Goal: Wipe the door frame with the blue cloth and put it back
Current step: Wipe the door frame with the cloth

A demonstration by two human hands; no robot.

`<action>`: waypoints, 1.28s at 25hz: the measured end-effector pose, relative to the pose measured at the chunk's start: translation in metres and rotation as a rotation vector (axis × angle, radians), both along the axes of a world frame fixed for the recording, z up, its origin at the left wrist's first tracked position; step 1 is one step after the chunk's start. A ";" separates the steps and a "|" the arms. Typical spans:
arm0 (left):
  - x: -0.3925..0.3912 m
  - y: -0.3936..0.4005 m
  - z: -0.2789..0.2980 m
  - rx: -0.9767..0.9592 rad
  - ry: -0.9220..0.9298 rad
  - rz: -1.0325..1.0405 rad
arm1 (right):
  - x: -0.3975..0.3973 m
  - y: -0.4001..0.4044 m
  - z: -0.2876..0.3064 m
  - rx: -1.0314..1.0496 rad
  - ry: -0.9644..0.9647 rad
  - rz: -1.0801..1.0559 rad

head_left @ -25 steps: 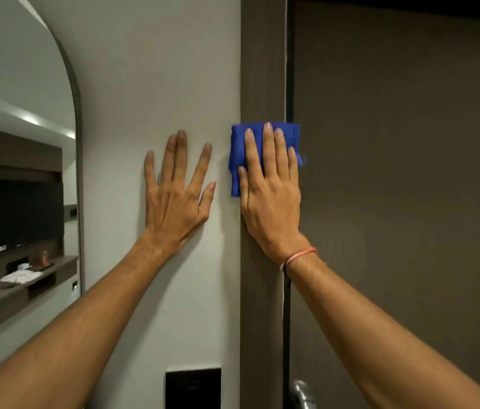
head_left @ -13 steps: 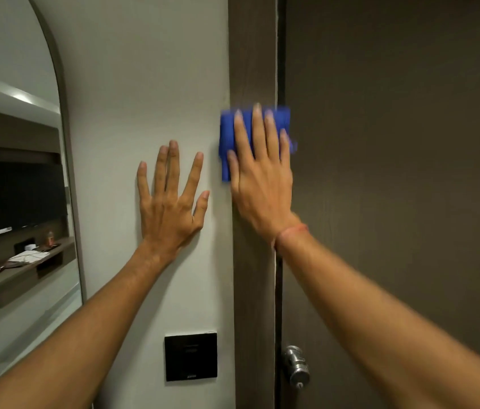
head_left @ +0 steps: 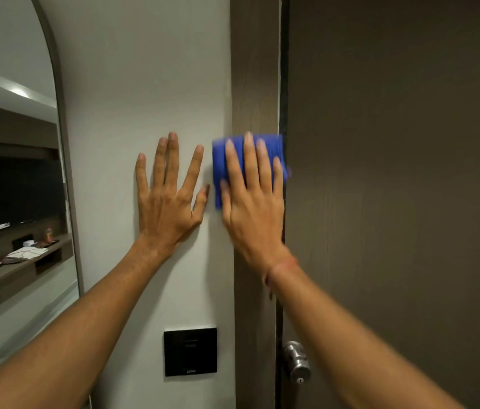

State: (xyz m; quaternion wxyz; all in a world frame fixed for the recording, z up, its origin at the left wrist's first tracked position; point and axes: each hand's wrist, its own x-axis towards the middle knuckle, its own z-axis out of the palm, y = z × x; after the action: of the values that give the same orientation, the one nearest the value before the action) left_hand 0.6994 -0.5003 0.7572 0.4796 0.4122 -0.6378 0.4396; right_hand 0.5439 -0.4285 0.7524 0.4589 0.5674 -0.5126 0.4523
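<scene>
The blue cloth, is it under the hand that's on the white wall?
No, the blue cloth is under the right hand on the brown door frame; the left hand lies bare on the white wall.

A black wall panel (head_left: 190, 351) sits low on the pale wall (head_left: 144, 69), just beside a metal doorknob (head_left: 297, 361). An arched mirror (head_left: 11, 172) at the left reflects a shelf (head_left: 20, 268).

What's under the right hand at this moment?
The blue cloth, pressed flat against the brown door frame by the right hand. Its edges show above and left of the fingers; the part beneath the palm is hidden.
</scene>
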 end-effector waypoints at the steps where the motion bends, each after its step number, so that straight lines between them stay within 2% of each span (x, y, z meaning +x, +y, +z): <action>1: 0.000 0.000 -0.001 -0.007 0.007 0.007 | 0.004 -0.004 0.047 -0.022 -0.046 0.005; 3: -0.002 -0.002 -0.002 -0.028 0.016 0.018 | 0.007 -0.012 0.094 -0.083 -0.127 -0.020; 5: -0.001 -0.003 -0.002 -0.041 0.008 0.014 | 0.005 -0.019 0.067 -0.119 -0.112 -0.013; 10: 0.000 0.005 -0.003 0.030 0.004 0.022 | 0.008 0.017 -0.153 0.164 -0.126 0.053; 12: 0.001 0.014 -0.002 0.066 -0.010 0.020 | 0.006 0.027 -0.191 0.185 -0.121 0.054; 16: 0.003 0.039 -0.003 0.167 -0.023 -0.028 | -0.010 0.043 -0.180 0.212 -0.077 0.069; 20: 0.003 0.067 -0.039 0.116 -0.041 -0.206 | -0.021 0.058 -0.160 0.129 -0.119 0.143; 22: 0.002 0.079 -0.062 0.248 -0.109 -0.323 | -0.028 0.066 -0.141 0.145 -0.229 0.172; 25: -0.001 0.088 -0.089 0.486 -0.175 -0.400 | -0.039 0.077 -0.123 0.282 -0.395 0.149; 28: -0.006 0.093 -0.101 0.563 -0.069 -0.487 | -0.041 0.083 -0.114 0.381 -0.433 0.168; 32: -0.030 0.112 -0.094 0.594 0.025 -0.523 | -0.055 0.100 -0.108 0.392 -0.579 0.236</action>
State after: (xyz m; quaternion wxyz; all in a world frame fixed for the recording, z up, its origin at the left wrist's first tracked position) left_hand 0.6693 -0.3886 0.6631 0.4431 0.3620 -0.8148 0.0936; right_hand 0.4887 -0.3285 0.6447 0.1219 0.5482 -0.6293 0.5372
